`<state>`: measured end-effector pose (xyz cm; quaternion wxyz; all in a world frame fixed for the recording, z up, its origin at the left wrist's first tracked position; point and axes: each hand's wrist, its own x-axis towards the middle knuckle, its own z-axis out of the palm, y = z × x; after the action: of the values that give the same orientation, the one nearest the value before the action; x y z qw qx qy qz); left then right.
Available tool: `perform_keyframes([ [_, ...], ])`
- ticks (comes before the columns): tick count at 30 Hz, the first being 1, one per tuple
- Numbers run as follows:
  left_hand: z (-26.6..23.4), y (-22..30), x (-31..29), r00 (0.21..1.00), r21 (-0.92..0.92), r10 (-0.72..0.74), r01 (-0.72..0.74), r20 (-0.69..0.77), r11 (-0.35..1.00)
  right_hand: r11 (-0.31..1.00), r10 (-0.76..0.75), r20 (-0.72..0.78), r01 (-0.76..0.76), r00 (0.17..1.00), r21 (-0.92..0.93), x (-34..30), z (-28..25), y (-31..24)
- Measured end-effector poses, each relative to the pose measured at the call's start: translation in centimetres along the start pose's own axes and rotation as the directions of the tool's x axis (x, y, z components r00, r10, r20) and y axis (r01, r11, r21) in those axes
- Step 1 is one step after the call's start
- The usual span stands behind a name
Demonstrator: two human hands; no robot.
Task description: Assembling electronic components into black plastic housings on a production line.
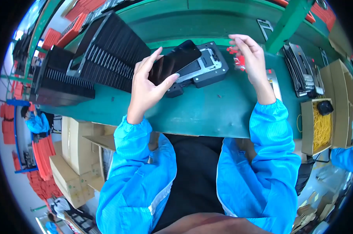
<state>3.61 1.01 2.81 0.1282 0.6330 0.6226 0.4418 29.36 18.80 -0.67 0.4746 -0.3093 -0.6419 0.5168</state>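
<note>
A black smartphone (175,62) with a glossy dark face is gripped by its edges in my left hand (146,84), thumb on the near side and fingers on the far side. It is tilted above the left part of a black fixture (211,76) with a silver metal frame set into its top. My right hand (251,56) is raised to the right of the fixture, its fingers loosely bent and apart, with nothing visible between them. Beside and partly behind its fingers are small red pieces (239,62); whether any touch the hand cannot be made out.
Tall stacks of black slotted trays (110,50) stand on the left of the green bench (207,113). At right are a row of dark flat panels (299,72) and a cardboard box (307,128) holding yellow cord. A green post (287,29) rises at the back. Cartons (73,171) stand at lower left.
</note>
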Motion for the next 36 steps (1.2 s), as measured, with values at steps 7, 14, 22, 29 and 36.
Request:
perform_keyframes([
  [7,3.7,0.3,2.2,0.996,0.225,0.084,-0.09,0.036,0.97,0.994,0.097,0.095,-0.102,0.991,0.046,-0.6,1.3,0.8],
  [14,5.0,0.3,3.4,0.997,0.228,0.049,-0.062,0.062,0.972,0.961,0.248,0.198,-0.266,0.948,0.071,-1.1,1.3,0.5],
  [22,3.0,0.6,2.4,0.991,0.223,0.033,-0.061,0.126,0.973,0.928,0.312,0.235,-0.348,0.92,0.13,-1.2,1.1,0.8],
  [29,4.3,0.2,2.9,0.976,0.283,0.175,-0.206,0.132,0.937,0.939,0.289,0.243,-0.323,0.926,0.115,-0.8,1.2,0.9],
  [36,5.1,0.1,3.8,0.986,0.259,0.104,-0.135,0.131,0.956,0.928,0.337,0.214,-0.362,0.917,0.088,-1.2,1.3,0.5],
])
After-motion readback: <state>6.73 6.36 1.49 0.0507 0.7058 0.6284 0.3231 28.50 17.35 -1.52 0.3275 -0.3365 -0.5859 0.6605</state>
